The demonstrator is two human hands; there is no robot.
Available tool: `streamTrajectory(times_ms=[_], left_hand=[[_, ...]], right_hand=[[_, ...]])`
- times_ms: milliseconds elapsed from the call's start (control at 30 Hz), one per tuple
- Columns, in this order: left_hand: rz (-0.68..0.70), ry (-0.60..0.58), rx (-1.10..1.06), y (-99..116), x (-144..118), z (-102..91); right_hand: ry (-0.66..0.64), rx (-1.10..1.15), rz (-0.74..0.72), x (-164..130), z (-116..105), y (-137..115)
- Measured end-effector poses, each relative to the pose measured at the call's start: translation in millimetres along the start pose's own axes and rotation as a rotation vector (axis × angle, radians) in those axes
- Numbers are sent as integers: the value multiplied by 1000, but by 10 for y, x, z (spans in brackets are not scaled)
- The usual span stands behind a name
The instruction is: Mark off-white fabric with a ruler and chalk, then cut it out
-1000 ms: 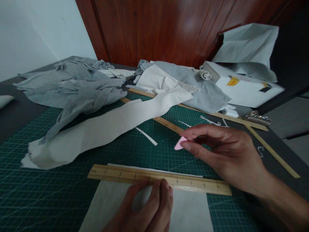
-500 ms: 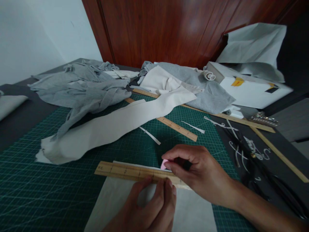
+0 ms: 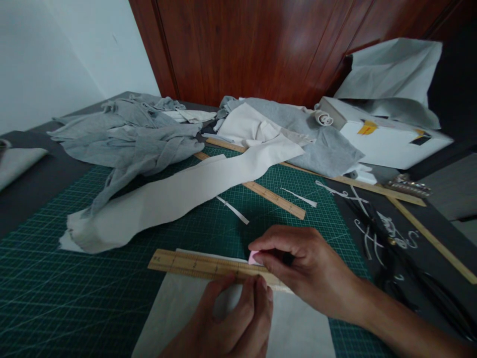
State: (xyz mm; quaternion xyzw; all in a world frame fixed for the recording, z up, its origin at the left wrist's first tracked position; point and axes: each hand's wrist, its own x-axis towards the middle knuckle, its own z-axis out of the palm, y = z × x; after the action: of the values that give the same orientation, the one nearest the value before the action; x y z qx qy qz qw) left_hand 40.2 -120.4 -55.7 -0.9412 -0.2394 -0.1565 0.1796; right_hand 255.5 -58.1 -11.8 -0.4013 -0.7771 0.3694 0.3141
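A piece of white fabric [image 3: 298,323] lies flat on the green cutting mat [image 3: 93,308] close to me. Across its far edge runs a short wooden ruler [image 3: 179,262]. My left hand [image 3: 234,315] presses its bent fingertips onto the middle of this ruler. Between thumb and index finger, my right hand [image 3: 305,268] pinches a small pink piece of tailor's chalk [image 3: 254,257]. The chalk is at the ruler's far edge, against the narrow strip of fabric showing there. My right hand covers the ruler's right part.
A long white fabric strip [image 3: 167,196] crosses the mat, over another wooden ruler [image 3: 276,200]. Grey fabric [image 3: 130,132] is heaped behind. Black scissors [image 3: 406,263] and white cord scraps [image 3: 389,223] lie at right. A white box [image 3: 391,141] stands at the back right.
My right hand and the chalk have dipped very slightly toward the ruler's edge. My left hand and the ruler keep their place; the whole view has shifted a little.
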Motion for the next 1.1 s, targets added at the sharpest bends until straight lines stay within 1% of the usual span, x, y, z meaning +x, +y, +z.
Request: streamTrajectory(times_ms=[333,533,867,1100], left_hand=[[-2,5,-8,0,-20,-14],[9,-25,1,-3,-4,-10],[-11,-22,-38,-35,26,-77],[-30,-32,-71,-30,54,-56]], right_hand=[[-2,-7,-22,-6,-13,1],[-16,-25,-46,-7,-13,-1],[-38,-84,-102,-47,-24,1],[-48,-109,-134,-51,-50,1]])
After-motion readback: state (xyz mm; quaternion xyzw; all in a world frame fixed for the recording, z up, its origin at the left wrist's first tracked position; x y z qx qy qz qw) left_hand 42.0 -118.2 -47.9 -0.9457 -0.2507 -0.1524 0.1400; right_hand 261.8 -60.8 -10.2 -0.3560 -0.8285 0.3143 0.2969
